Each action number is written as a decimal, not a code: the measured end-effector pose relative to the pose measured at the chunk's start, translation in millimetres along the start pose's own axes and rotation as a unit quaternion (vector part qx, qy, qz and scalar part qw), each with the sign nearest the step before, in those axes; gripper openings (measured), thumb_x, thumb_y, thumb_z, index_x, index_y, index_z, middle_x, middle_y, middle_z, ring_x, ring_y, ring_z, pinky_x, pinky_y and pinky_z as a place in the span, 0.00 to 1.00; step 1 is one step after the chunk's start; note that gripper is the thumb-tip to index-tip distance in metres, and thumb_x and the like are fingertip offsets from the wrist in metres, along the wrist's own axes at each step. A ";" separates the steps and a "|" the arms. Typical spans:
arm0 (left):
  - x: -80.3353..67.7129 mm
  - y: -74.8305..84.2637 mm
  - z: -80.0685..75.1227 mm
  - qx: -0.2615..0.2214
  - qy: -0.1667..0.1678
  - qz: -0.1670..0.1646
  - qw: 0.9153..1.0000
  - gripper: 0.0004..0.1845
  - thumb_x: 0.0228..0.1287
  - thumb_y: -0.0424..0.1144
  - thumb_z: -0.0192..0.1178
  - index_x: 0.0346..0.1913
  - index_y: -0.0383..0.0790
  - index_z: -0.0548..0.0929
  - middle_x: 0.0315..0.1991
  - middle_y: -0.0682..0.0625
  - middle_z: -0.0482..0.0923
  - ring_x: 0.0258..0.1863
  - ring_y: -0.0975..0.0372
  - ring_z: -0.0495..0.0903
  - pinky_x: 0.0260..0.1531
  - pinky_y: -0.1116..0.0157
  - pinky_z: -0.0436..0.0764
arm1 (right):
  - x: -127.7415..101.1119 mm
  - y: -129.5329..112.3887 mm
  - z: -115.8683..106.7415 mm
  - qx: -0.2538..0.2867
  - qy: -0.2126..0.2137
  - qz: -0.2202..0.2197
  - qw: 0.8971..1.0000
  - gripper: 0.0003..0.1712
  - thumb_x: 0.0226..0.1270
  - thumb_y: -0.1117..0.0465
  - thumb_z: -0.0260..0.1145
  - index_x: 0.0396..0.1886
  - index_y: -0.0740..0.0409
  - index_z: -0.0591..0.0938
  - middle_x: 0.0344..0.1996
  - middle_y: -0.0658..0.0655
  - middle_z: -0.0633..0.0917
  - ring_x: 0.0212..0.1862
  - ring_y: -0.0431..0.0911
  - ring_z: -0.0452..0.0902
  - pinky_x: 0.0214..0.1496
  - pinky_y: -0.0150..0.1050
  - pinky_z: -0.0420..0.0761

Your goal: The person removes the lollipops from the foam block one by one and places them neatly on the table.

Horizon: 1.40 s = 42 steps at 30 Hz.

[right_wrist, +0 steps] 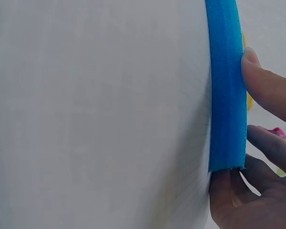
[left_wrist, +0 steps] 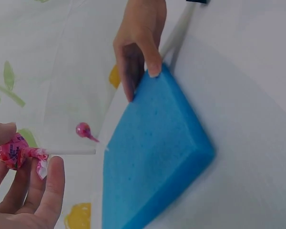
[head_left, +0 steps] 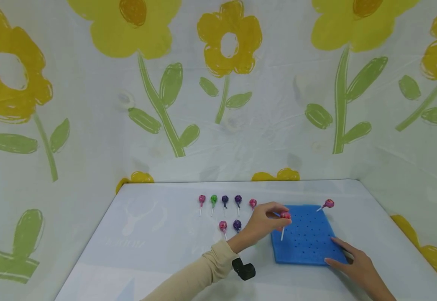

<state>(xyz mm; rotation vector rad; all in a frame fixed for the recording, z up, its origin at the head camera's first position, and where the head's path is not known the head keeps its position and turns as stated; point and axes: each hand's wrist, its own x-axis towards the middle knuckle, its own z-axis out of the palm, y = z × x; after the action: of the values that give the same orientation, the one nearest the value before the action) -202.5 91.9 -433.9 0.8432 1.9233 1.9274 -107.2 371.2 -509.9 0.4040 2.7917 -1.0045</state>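
One light lollipop [head_left: 285, 216], pinched at its wrapped head by my left hand [head_left: 262, 223], hangs over the soft foam block [head_left: 308, 246]; my right hand [head_left: 353, 261], fingers straight, steadies the block's near corner.

Left hand [left_wrist: 24, 191]: cut off by lower left picture edge in left wrist view.
Right hand [right_wrist: 257, 143]: mostly out of right wrist view; fingers only.
Foam block [right_wrist: 225, 86]: seen edge-on there, holes hidden.
Far lollipop [left_wrist: 84, 130]: blurred, wrapper unreadable.
Row of lollipops [head_left: 224, 200]: too small for detail.
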 end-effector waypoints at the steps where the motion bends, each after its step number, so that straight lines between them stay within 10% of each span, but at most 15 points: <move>1: -1.9 -1.3 -2.6 -0.001 0.002 -0.003 1.000 0.14 0.60 0.35 0.65 0.49 0.40 0.81 0.38 0.52 0.80 0.33 0.64 0.81 0.34 0.64 0.83 | 0.5 0.6 0.0 -0.001 0.001 -0.001 1.000 0.56 0.49 0.36 0.70 0.69 0.65 0.61 0.65 0.79 0.58 0.64 0.73 0.53 0.57 0.59 0.67; 13: -23.3 -9.0 -36.0 -0.018 0.033 -0.051 0.998 0.13 0.60 0.37 0.65 0.47 0.40 0.82 0.38 0.49 0.81 0.41 0.45 0.81 0.36 0.60 0.83 | 3.3 3.7 1.0 0.008 -0.012 0.009 1.000 0.61 0.46 0.32 0.69 0.70 0.66 0.59 0.65 0.79 0.56 0.64 0.74 0.51 0.58 0.62 0.65; 29: -47.7 -15.8 -80.0 0.020 0.104 -0.092 0.990 0.16 0.59 0.42 0.66 0.49 0.41 0.82 0.40 0.50 0.79 0.36 0.60 0.81 0.36 0.64 0.83 | -5.2 -9.9 -2.6 0.003 -0.013 0.018 1.000 0.60 0.47 0.33 0.69 0.70 0.66 0.59 0.65 0.80 0.55 0.64 0.74 0.50 0.58 0.62 0.66; 42: -64.4 -21.0 -105.5 0.012 0.144 -0.105 0.984 0.18 0.59 0.38 0.65 0.51 0.32 0.80 0.40 0.45 0.79 0.36 0.53 0.81 0.36 0.56 0.83 | 1.6 -0.4 1.1 -0.006 -0.009 0.020 1.000 0.58 0.48 0.34 0.70 0.70 0.65 0.60 0.64 0.81 0.56 0.64 0.75 0.51 0.57 0.62 0.66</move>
<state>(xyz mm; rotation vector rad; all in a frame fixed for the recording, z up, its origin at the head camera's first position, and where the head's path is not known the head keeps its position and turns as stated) -217.7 -29.6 -460.5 0.3609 2.1015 1.9857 -108.8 370.5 -510.9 0.4444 2.7611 -0.9767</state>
